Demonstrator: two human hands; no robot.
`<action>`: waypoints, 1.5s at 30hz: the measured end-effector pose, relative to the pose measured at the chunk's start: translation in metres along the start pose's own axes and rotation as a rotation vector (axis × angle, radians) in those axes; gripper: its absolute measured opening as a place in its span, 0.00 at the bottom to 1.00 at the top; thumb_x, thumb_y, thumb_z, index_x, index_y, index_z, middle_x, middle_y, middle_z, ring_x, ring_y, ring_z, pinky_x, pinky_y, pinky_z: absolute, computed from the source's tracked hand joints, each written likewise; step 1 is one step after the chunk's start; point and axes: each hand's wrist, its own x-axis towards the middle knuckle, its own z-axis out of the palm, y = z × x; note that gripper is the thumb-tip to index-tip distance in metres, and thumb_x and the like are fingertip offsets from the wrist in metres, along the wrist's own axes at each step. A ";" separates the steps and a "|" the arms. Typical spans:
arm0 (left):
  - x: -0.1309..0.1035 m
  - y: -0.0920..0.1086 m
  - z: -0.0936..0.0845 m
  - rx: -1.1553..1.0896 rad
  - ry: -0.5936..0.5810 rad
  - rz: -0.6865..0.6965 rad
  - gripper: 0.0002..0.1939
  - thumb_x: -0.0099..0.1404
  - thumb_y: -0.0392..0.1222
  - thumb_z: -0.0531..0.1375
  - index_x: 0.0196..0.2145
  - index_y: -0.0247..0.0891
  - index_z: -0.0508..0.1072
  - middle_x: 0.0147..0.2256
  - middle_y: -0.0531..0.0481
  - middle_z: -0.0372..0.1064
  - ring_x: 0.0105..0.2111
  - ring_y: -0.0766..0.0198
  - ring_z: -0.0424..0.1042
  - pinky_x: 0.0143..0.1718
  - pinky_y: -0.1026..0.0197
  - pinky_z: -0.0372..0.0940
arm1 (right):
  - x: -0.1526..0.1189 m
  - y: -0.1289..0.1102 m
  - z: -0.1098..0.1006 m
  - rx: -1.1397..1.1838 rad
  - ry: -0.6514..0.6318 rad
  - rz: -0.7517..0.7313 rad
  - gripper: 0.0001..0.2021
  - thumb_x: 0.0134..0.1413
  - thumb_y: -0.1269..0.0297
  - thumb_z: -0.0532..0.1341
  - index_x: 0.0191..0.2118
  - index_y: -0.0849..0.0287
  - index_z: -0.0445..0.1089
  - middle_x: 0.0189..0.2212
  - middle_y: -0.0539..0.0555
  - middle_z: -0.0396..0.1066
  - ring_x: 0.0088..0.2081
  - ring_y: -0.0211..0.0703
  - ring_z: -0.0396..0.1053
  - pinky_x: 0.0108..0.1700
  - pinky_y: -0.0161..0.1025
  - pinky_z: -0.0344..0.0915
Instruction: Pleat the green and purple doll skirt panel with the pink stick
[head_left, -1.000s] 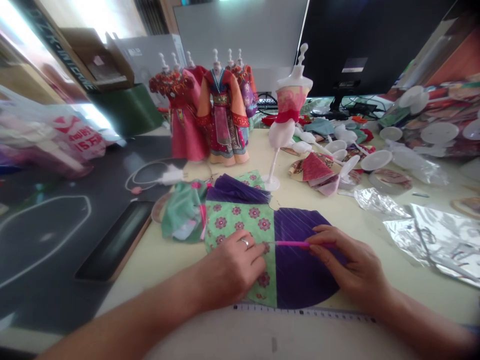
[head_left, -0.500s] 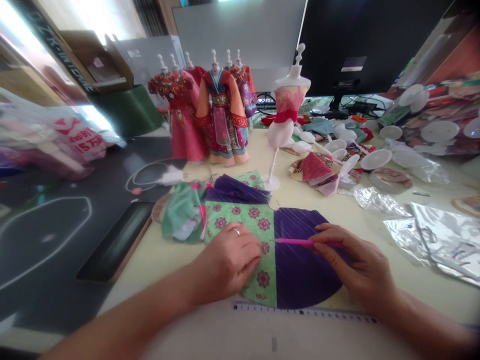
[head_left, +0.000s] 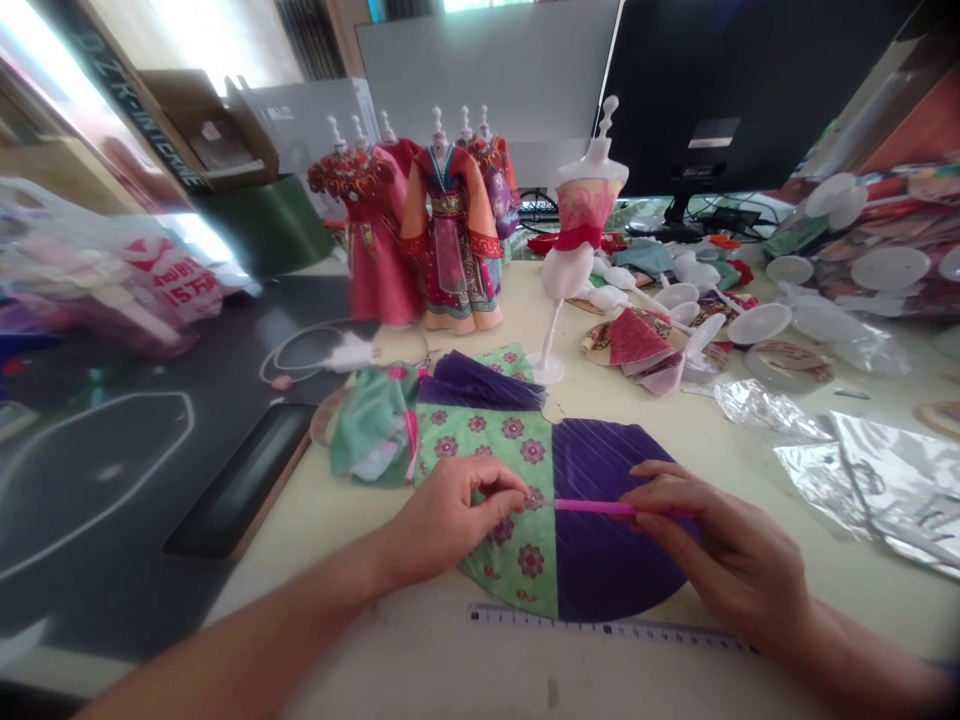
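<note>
A slim pink pen-shaped tool (head_left: 596, 508) is pinched between the thumb and fingers of my right hand (head_left: 724, 545), its pale tip pointing left. My left hand (head_left: 457, 515) rests over the green flowered fabric (head_left: 487, 425), thumb and forefinger pressed together beside the tool's tip. Anything between those fingertips is too small to make out. Joined to the green piece on its right is a purple panel (head_left: 607, 560) with a rounded outer edge, partly under my right hand. Gathered purple cloth (head_left: 480, 385) lies folded at the far edge.
Pale green cloth (head_left: 367, 425) and a dark phone (head_left: 240, 480) lie to the left. A ruler (head_left: 540, 618) sits along the near edge. Behind stand a small dress form (head_left: 585, 205) and several dressed ones (head_left: 450, 230). Foil sheets (head_left: 900, 480) and cloth scraps (head_left: 641, 345) lie right.
My left hand has gone from lying flat on the green fabric to a thumb-and-forefinger pinch at the pink tool's tip. The tool has shifted slightly down in the view.
</note>
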 end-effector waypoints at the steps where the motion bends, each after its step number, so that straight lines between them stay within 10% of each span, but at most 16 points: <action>1: -0.001 0.000 0.000 -0.006 -0.009 -0.011 0.08 0.64 0.41 0.58 0.32 0.39 0.76 0.29 0.53 0.70 0.29 0.68 0.69 0.31 0.67 0.65 | 0.000 0.000 0.000 -0.005 0.000 0.005 0.08 0.55 0.75 0.59 0.39 0.56 0.69 0.27 0.49 0.74 0.40 0.41 0.74 0.48 0.39 0.72; 45: -0.002 -0.004 0.000 0.137 0.016 0.170 0.06 0.64 0.36 0.58 0.30 0.37 0.73 0.28 0.54 0.70 0.29 0.68 0.69 0.33 0.64 0.65 | -0.004 0.002 -0.001 0.054 -0.054 0.065 0.07 0.56 0.74 0.59 0.38 0.54 0.69 0.27 0.49 0.74 0.41 0.42 0.75 0.48 0.39 0.72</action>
